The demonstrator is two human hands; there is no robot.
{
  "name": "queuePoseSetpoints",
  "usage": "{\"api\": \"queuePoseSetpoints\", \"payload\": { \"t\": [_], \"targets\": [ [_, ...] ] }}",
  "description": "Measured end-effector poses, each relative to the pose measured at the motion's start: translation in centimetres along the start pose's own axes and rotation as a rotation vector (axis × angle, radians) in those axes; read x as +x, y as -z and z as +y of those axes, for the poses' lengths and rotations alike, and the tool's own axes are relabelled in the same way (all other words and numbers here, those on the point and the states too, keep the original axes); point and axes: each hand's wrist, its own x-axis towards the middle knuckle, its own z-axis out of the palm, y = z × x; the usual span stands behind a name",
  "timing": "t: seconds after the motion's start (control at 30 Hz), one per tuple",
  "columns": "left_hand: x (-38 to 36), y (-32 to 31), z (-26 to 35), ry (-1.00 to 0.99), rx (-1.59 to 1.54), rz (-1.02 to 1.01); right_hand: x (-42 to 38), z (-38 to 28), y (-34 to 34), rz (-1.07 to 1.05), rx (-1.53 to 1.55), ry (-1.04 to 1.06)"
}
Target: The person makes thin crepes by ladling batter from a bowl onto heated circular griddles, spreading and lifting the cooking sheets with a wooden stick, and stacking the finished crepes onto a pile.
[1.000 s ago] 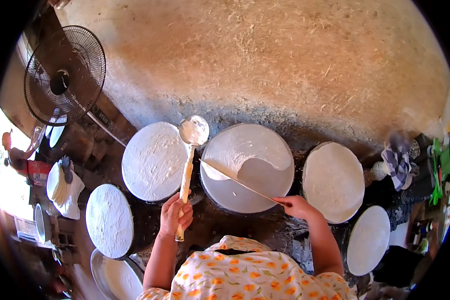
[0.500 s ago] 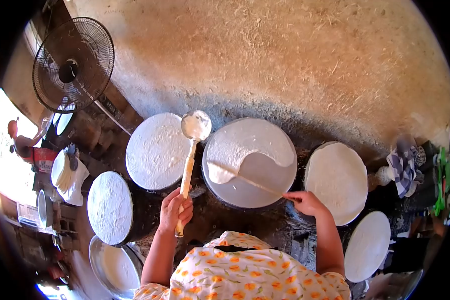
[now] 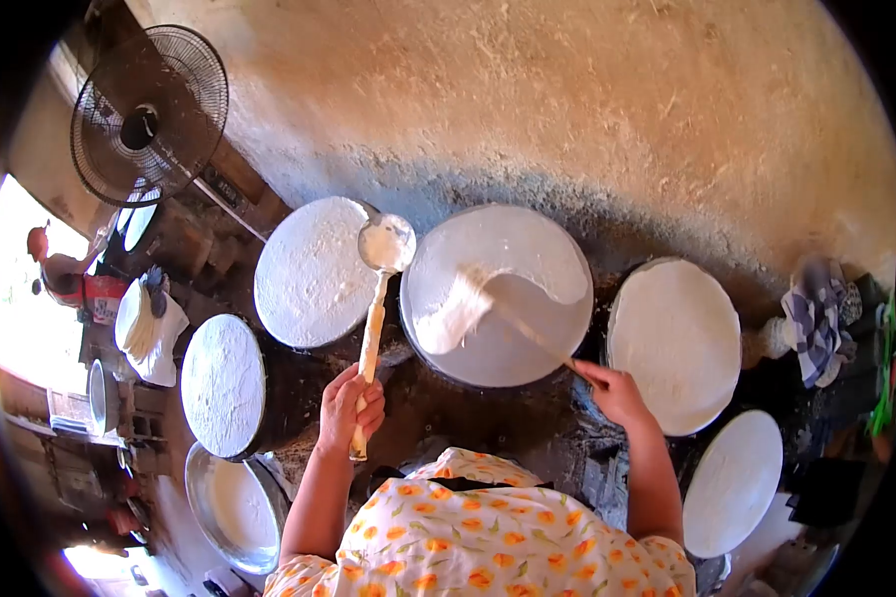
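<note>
So the stick (image 3: 540, 341) just swung: its far end was by the left rim half a second ago, now it's further in, blurred against the white batter (image 3: 452, 320) on the middle round plate (image 3: 488, 370). Batter covers the upper and left parts, lower right's bare, so I'd call it 1 spreading stroke, partway through. Right hand (image 3: 615, 392) has its fingers pinched closed on the stick; left hand (image 3: 352, 408) is wrapped around the ladle (image 3: 371, 338), bowl up between 2 plates.

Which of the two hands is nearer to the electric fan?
Left. The left hand is below and right of the fan in view; the right hand is much farther right.
</note>
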Motion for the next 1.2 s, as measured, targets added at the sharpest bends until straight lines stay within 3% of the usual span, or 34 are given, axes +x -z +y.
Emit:
{"api": "queuePoseSetpoints", "payload": {
  "t": [0.07,0.13,0.17,0.2,0.27,0.4,0.47,0.57,0.6,0.67,0.7,0.77,0.87,0.93,1.0,1.1,1.2],
  "targets": [
    [0.2,-0.2,-0.3,-0.005,0.002,-0.031,1.5,-1.5,-2.4,0.231,0.102,-0.048],
    [0.5,-0.3,-0.2,0.017,0.007,-0.041,1.6,-0.8,-4.1,0.13,0.103,-0.067],
    [0.6,-0.3,0.0,0.022,0.005,-0.044,0.5,-0.7,-4.7,0.113,0.157,0.119],
    [0.7,-0.3,0.4,0.031,0.007,-0.062,-1.4,-2.2,-4.1,0.131,0.153,0.11],
    [0.5,0.1,1.0,0.029,0.033,-0.045,-5.7,-5.7,-2.1,-0.116,-0.04,-0.16],
    [0.2,3.1,2.3,0.003,0.061,-0.141,-10.9,-0.9,-6.6,-0.01,0.117,-0.296],
    [0.0,4.8,2.9,0.023,0.044,-0.16,-10.6,-1.9,-11.1,0.253,0.131,0.016],
    [-0.7,6.7,3.9,0.027,0.055,-0.207,-7.4,-8.7,-17.1,0.319,0.118,-0.013],
    [-0.9,7.4,4.1,0.032,0.047,-0.214,-6.0,-8.9,-19.6,0.475,-0.029,0.226],
    [-1.3,8.8,4.7,0.038,0.04,-0.237,-5.4,-8.3,-22.9,0.595,-0.375,0.258],
    [-1.5,9.4,4.9,0.035,0.051,-0.231,-6.5,-9.0,-23.1,0.598,-0.383,0.254],
    [-2.1,10.8,5.3,0.038,0.034,-0.263,-9.6,-10.4,-22.6,0.436,-0.698,-0.208],
    [-2.9,12.6,5.8,0.029,0.024,-0.296,-13.2,-7.3,-22.8,0.504,-0.884,-0.297],
    [-3.3,13.3,5.8,0.022,0.031,-0.309,-13.2,-8.6,-23.3,0.535,-0.891,-0.299],
    [-3.6,13.7,5.8,0.021,0.03,-0.312,-11.2,-10.4,-24.9,0.583,-0.668,-0.021],
    [-4.0,13.8,5.7,0.045,0.028,-0.296,-7.3,-11.9,-27.8,0.456,-0.619,-0.069],
    [-4.0,13.9,5.7,0.054,0.045,-0.285,-6.9,-11.7,-28.1,0.347,-0.631,-0.268]
  ]
}}
